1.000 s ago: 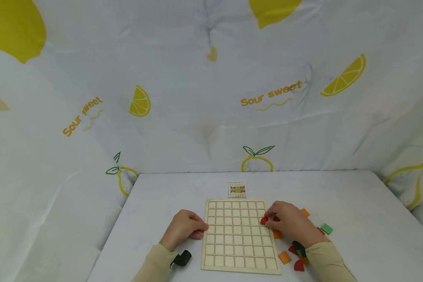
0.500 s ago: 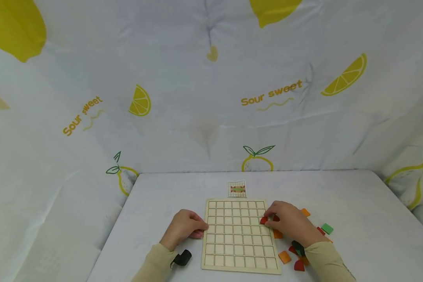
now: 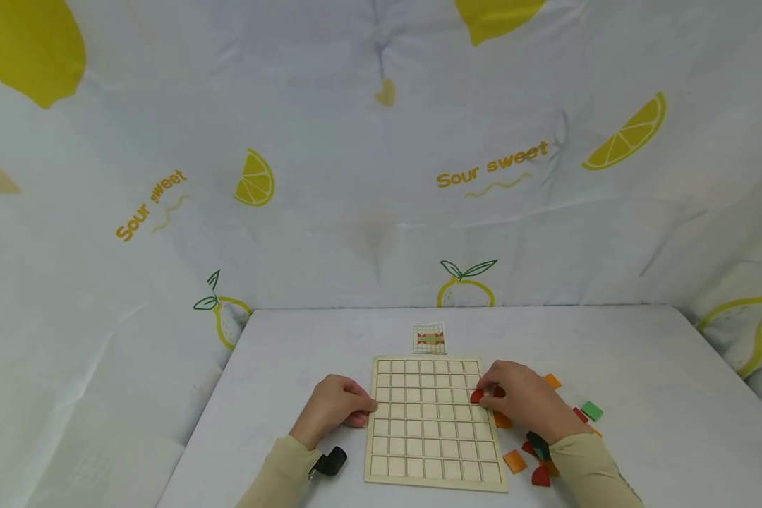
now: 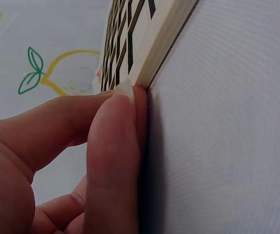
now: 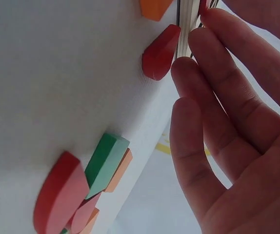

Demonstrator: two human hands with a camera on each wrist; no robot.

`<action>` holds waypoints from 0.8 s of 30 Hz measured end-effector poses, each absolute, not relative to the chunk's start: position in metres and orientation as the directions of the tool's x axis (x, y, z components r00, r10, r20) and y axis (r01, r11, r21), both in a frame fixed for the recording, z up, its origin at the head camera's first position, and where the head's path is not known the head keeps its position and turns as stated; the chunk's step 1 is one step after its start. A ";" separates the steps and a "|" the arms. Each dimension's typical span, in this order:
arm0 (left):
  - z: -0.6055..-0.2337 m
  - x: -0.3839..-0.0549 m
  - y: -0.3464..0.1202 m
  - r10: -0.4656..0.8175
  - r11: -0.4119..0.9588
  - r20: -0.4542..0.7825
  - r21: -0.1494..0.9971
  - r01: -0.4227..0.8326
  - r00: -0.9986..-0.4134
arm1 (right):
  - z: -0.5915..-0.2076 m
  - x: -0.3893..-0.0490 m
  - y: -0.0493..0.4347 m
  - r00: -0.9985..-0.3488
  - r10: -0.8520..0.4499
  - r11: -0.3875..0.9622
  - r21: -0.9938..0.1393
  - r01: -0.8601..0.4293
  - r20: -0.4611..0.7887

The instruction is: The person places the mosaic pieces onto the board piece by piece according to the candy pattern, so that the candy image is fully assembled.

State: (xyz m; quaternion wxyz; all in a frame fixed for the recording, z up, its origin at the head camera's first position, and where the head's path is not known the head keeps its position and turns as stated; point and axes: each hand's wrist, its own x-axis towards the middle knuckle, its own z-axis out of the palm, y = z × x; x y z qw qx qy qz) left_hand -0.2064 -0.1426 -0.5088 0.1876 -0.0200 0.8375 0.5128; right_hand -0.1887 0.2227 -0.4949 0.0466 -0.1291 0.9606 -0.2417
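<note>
A pale wooden board with a grid of square recesses lies flat on the white table. My left hand pinches its left edge between thumb and forefinger; in the left wrist view the thumb sits right at the wooden rim. At the right-hand column of the grid, upper half, my right hand pinches a red quarter-circle piece close over the board. Only a sliver of that piece shows in the right wrist view, where the other fingers extend beside the board's edge.
A small pattern card lies beyond the board's far edge. Loose pieces are scattered right of the board: orange squares, red quarter-circles and a green piece. Some are partly hidden under the right forearm. A lemon-print cloth hangs behind the table.
The head view has shifted slightly. Both hands keep their places, the left at the board's edge and the right with the red quarter-circle piece over the same column.
</note>
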 end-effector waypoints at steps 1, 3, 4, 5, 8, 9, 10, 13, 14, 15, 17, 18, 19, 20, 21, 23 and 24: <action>-0.509 -0.207 -0.141 0.161 0.473 -0.334 0.852 -0.225 -0.928 | -0.495 -0.188 0.225 -0.964 -0.265 0.852 -0.476 -0.218 -0.033; -0.510 -0.207 -0.140 0.166 0.475 -0.334 0.852 -0.222 -0.928 | -0.493 -0.187 0.230 -0.971 -0.236 0.858 -0.479 -0.186 -0.046; -0.510 -0.207 -0.139 0.168 0.476 -0.334 0.851 -0.221 -0.927 | -0.491 -0.186 0.234 -0.975 -0.218 0.858 -0.486 -0.166 -0.052; -0.510 -0.207 -0.138 0.169 0.478 -0.333 0.851 -0.218 -0.928 | -0.489 -0.185 0.238 -0.978 -0.198 0.859 -0.491 -0.145 -0.058; -0.510 -0.208 -0.138 0.168 0.483 -0.332 0.849 -0.217 -0.928 | -0.481 -0.181 0.255 -0.987 -0.133 0.841 -0.538 -0.063 -0.093; -0.511 -0.208 -0.138 0.164 0.486 -0.333 0.847 -0.218 -0.929 | -0.479 -0.179 0.262 -0.988 -0.119 0.836 -0.547 -0.047 -0.096; -0.511 -0.208 -0.139 0.162 0.488 -0.333 0.845 -0.218 -0.929 | -0.477 -0.177 0.269 -0.989 -0.106 0.833 -0.552 -0.032 -0.102; -0.512 -0.208 -0.140 0.159 0.495 -0.335 0.841 -0.218 -0.929 | -0.474 -0.170 0.292 -0.991 -0.086 0.845 -0.535 -0.019 -0.100; -0.512 -0.208 -0.141 0.160 0.497 -0.337 0.840 -0.219 -0.928 | -0.474 -0.168 0.299 -0.992 -0.076 0.852 -0.523 -0.011 -0.103; -0.512 -0.208 -0.141 0.162 0.498 -0.339 0.839 -0.219 -0.927 | -0.475 -0.165 0.306 -0.992 -0.065 0.860 -0.511 0.001 -0.111; -0.512 -0.208 -0.142 0.168 0.494 -0.338 0.842 -0.218 -0.926 | -0.476 -0.161 0.319 -0.991 -0.050 0.873 -0.488 0.017 -0.125; -0.512 -0.208 -0.143 0.169 0.493 -0.338 0.842 -0.218 -0.926 | -0.477 -0.158 0.325 -0.989 -0.039 0.876 -0.482 0.033 -0.140; -0.512 -0.207 -0.143 0.169 0.491 -0.338 0.843 -0.219 -0.926 | -0.477 -0.155 0.330 -0.988 -0.028 0.876 -0.480 0.049 -0.151; -0.513 -0.207 -0.143 0.168 0.493 -0.337 0.843 -0.217 -0.926 | -0.478 -0.152 0.335 -0.987 -0.019 0.877 -0.477 0.060 -0.159; -0.513 -0.207 -0.143 0.167 0.493 -0.336 0.843 -0.217 -0.927 | -0.479 -0.149 0.340 -0.986 -0.015 0.878 -0.475 0.066 -0.164; -0.513 -0.207 -0.142 0.168 0.492 -0.335 0.843 -0.215 -0.927 | -0.481 -0.141 0.348 -0.986 -0.005 0.878 -0.473 0.076 -0.168; -0.513 -0.207 -0.142 0.169 0.492 -0.336 0.843 -0.216 -0.926 | -0.482 -0.136 0.352 -0.985 0.001 0.877 -0.473 0.084 -0.172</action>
